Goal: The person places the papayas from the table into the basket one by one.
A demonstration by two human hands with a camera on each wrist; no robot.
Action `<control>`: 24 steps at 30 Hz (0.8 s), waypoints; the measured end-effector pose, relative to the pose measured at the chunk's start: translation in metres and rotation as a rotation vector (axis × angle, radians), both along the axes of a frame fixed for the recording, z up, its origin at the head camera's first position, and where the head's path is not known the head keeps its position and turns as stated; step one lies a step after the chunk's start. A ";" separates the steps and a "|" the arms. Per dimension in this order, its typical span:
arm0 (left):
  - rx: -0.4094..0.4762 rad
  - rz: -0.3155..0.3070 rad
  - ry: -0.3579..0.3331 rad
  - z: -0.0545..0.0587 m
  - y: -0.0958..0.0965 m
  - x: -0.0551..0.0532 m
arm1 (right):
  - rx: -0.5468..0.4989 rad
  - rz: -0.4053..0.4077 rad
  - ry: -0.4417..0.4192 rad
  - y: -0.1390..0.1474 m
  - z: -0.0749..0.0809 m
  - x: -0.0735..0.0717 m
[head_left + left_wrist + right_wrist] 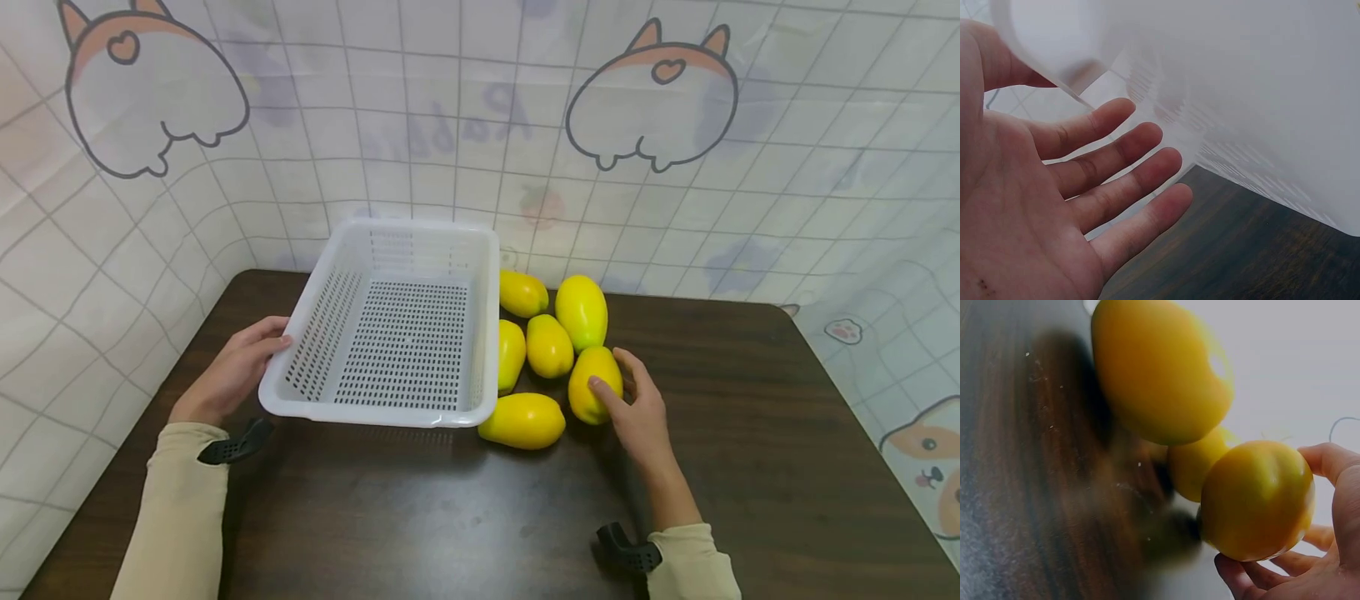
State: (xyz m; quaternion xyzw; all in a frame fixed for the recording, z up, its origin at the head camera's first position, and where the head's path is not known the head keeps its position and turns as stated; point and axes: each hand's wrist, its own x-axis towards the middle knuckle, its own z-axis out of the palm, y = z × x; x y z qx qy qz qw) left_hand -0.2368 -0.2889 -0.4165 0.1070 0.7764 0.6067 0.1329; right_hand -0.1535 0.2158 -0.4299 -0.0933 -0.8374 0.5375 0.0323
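Gripping the basket (pixel 375 415) by its left rim, the left hand (pixel 236 367) has its fingers spread; the right hand (pixel 641 412) holds 1 yellow fruit (pixel 595 392) between thumb and fingers, whether lifted I cannot tell. The other 5 fruits (pixel 522 422) lie on the dark table (pixel 750 417), right beside the basket, which contains none. If they belong inside, seemingly 0 are done and all 6 are left.
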 end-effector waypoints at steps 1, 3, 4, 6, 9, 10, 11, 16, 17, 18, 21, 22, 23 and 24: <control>-0.003 0.001 0.003 0.000 0.000 0.000 | -0.005 0.002 0.005 -0.001 0.001 0.000; -0.010 0.000 0.006 0.000 -0.001 0.001 | -0.011 0.008 0.016 -0.002 0.004 0.000; -0.012 0.000 0.008 0.000 -0.001 0.001 | -0.013 0.010 0.023 -0.003 0.005 0.000; -0.008 0.000 0.008 0.000 -0.002 0.001 | -0.014 0.019 0.038 -0.004 0.008 0.000; 0.003 -0.001 0.006 0.000 -0.002 0.000 | -0.016 0.028 0.053 -0.006 0.012 0.000; 0.009 -0.001 0.004 0.000 -0.002 0.000 | -0.016 0.030 0.057 -0.007 0.013 0.000; 0.016 -0.002 0.002 0.000 -0.002 0.000 | -0.017 0.033 0.060 -0.008 0.015 0.000; 0.028 -0.016 0.006 -0.001 -0.002 0.000 | -0.024 0.050 0.080 -0.013 0.021 0.000; 0.028 -0.016 0.008 -0.001 -0.002 0.001 | -0.026 0.057 0.084 -0.015 0.022 0.000; 0.023 -0.015 0.009 -0.001 -0.002 0.001 | -0.028 0.063 0.087 -0.016 0.024 -0.001; 0.015 -0.016 0.010 -0.001 -0.002 0.002 | -0.035 0.079 0.096 -0.020 0.027 -0.004; 0.012 -0.015 0.007 0.000 -0.002 0.002 | -0.042 0.084 0.099 -0.022 0.028 -0.005; 0.008 -0.014 0.004 0.000 -0.002 0.002 | -0.048 0.089 0.103 -0.023 0.029 -0.006; 0.004 -0.013 0.001 0.000 -0.001 0.002 | -0.056 0.094 0.107 -0.025 0.030 -0.007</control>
